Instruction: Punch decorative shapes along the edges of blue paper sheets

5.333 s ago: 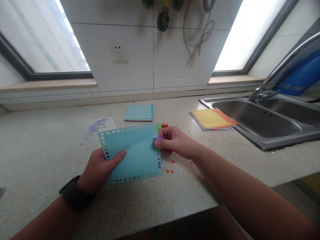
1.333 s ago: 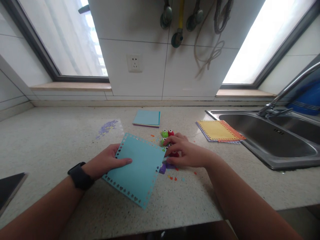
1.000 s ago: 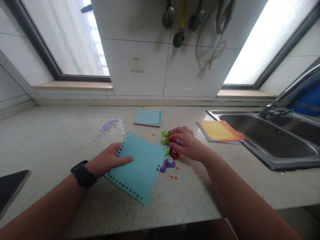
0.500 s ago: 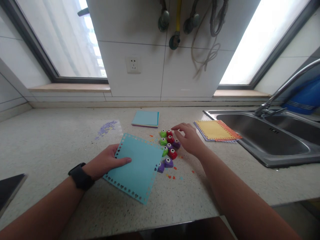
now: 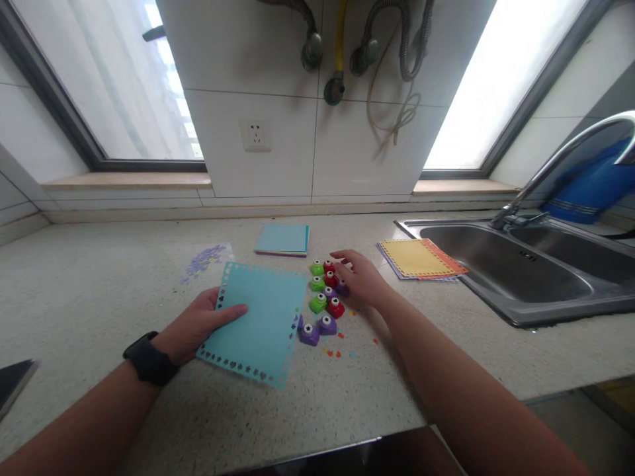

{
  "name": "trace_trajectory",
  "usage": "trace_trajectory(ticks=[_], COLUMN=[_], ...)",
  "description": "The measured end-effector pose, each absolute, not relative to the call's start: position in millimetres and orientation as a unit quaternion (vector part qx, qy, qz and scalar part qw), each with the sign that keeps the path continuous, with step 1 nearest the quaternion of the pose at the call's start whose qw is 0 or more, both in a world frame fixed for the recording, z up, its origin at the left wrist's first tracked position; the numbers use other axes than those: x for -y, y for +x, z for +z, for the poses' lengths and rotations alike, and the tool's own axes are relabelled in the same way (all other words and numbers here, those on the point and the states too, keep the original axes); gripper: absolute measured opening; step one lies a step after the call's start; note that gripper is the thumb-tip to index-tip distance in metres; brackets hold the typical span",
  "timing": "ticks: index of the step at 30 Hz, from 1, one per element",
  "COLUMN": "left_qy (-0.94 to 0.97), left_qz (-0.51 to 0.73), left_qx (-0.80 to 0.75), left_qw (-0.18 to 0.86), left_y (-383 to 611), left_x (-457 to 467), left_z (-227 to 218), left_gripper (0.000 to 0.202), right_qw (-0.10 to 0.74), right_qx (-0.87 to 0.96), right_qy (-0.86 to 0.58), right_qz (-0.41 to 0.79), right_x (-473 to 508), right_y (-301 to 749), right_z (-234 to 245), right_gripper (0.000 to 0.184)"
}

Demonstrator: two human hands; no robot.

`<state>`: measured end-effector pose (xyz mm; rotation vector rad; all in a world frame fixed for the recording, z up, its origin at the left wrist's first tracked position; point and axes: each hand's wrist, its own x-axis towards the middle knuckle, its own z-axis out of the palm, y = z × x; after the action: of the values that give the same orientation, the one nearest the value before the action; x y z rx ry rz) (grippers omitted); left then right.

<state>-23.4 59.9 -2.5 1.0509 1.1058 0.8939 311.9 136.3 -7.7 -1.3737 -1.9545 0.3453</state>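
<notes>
Blue card (image 5: 262, 317), gripped in left hand (image 5: 198, 324), right hand (image 5: 362, 281) just beside colourful punches (image 5: 318, 304), its grip parted

The left window (image 5: 119, 79) and right window (image 5: 501, 73) are admitting bright light and flanking a tiled wall (image 5: 258, 178). The wall is carrying a socket (image 5: 254, 135) and yellow pipe (image 5: 340, 36). A speckled counter (image 5: 99, 284) is running below, holding a steel sink (image 5: 496, 258).

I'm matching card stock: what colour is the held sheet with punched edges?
Light blue sheet, head view.
</notes>
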Motion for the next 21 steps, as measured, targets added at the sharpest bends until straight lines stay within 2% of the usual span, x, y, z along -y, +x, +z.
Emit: trace_trajectory(ticks=[8, 14, 19, 21], left_qy=[0.402, 0.374, 0.372, 0.374], left_qz=[0.467, 0.521, 0.542, 0.541], left_qx=[-0.475, -0.472, -0.464, -0.460], left_qw=[0.628, 0.605, 0.594, 0.597], left_y=[-24.9, -26.7, -26.4, -26.2], left_x=[-63.3, -68.9, -71.3, -71.3], left_z=[-4.3, -5.0, -4.2, -4.3], left_gripper=[0.043, 0.034, 0.032, 0.032], right_qw=[0.156, 0.130, 0.117, 0.117], right_qx=[0.855, 0.881, 0.916, 0.919], right_qy=[-0.465, -0.421, -0.347, -0.341], right_qz=[0.167, 0.173, 0.167, 0.159], right_x=[-122.8, -111.9, -105.5, -105.3], right_y=[302.9, 291.0, 293.7, 294.2], right_z=[-6.4, 1.6, 3.9, 2.2], right_gripper=[0.069, 0.078, 0.111, 0.115])
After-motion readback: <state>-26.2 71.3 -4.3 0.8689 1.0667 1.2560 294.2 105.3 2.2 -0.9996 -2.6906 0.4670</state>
